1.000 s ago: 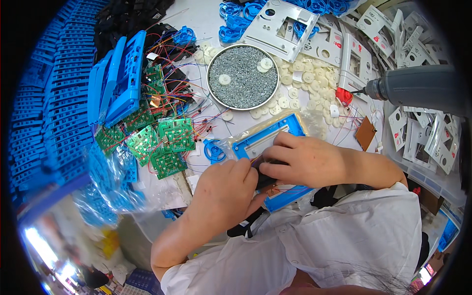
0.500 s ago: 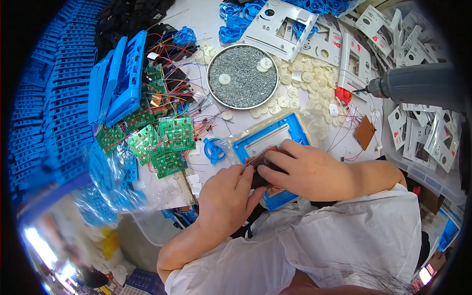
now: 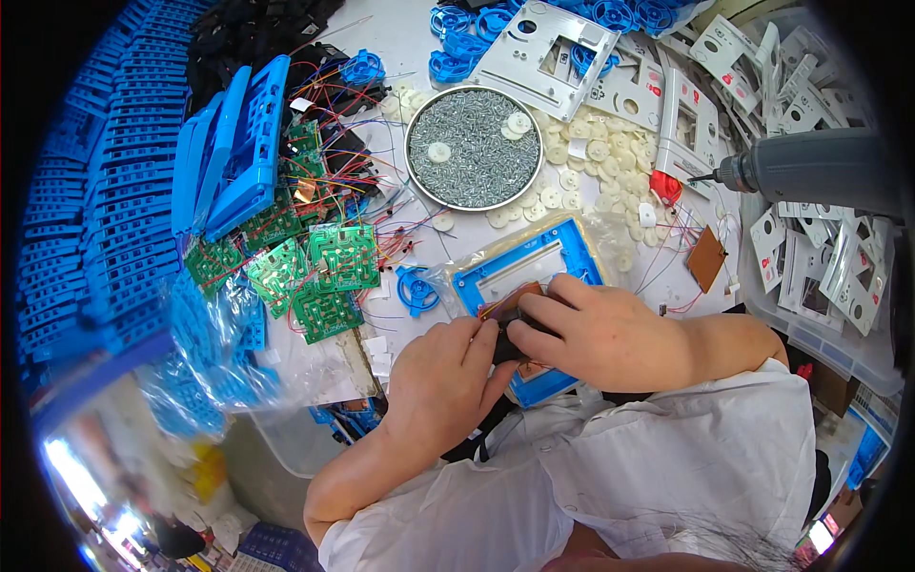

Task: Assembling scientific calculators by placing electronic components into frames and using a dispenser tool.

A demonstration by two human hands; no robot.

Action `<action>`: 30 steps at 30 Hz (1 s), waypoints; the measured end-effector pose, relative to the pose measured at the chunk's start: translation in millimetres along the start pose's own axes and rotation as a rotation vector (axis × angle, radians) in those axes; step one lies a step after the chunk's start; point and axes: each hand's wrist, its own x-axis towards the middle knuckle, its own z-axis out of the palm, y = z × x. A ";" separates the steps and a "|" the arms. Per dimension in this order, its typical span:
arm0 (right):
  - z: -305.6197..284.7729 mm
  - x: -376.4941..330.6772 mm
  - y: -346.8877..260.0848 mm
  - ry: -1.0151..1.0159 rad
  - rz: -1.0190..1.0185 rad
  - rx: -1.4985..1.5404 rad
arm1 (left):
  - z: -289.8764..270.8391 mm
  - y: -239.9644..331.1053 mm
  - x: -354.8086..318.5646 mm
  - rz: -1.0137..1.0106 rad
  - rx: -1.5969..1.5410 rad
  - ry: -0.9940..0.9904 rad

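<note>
A blue plastic frame (image 3: 545, 389) lies on clear plastic wrap in front of me, under both hands. Inside it, a brown circuit board (image 3: 519, 299) with thin wires shows partly between my fingers. My left hand (image 3: 443, 377) is closed at the frame's left side, thumb and forefinger on a small black part (image 3: 508, 343). From the right, my right hand (image 3: 610, 334) reaches over the frame with curled fingers gripping the same black part. Fingers cover most of that part, so its kind cannot be made out.
A round tray of screws (image 3: 474, 202) stands beyond the frame, beside scattered cream plastic discs (image 3: 610, 143). Green circuit boards (image 3: 343, 259) with tangled wires and stacked blue housings (image 3: 143, 143) fill the left. A grey power screwdriver (image 3: 820, 167) juts in over white panels (image 3: 810, 257) at right.
My fingers have shifted slightly over the black part. The whole scene sits a little further right in the picture; otherwise the hands stay at the frame.
</note>
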 end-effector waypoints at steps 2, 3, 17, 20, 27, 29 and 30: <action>0.7 1.7 0.2 0.002 0.005 0.017 | 0.5 -0.5 -0.2 0.003 0.008 0.007; 0.8 2.8 0.9 0.007 0.005 0.029 | 0.2 -0.4 0.3 0.001 0.007 0.000; 5.8 3.2 12.1 -0.015 0.070 0.179 | -10.6 -20.2 15.2 -0.060 -0.285 -0.042; 5.3 3.8 12.3 -0.026 0.067 0.178 | -11.3 -20.3 16.7 -0.048 -0.294 -0.034; 4.8 2.9 13.7 -0.001 0.060 0.183 | -9.5 -25.4 15.7 -0.157 -0.399 0.033; 4.7 2.3 14.5 0.007 0.057 0.187 | -6.1 -27.1 13.9 -0.218 -0.436 0.051; 4.4 2.2 15.0 0.012 0.050 0.189 | -5.8 -26.7 13.3 -0.239 -0.446 0.064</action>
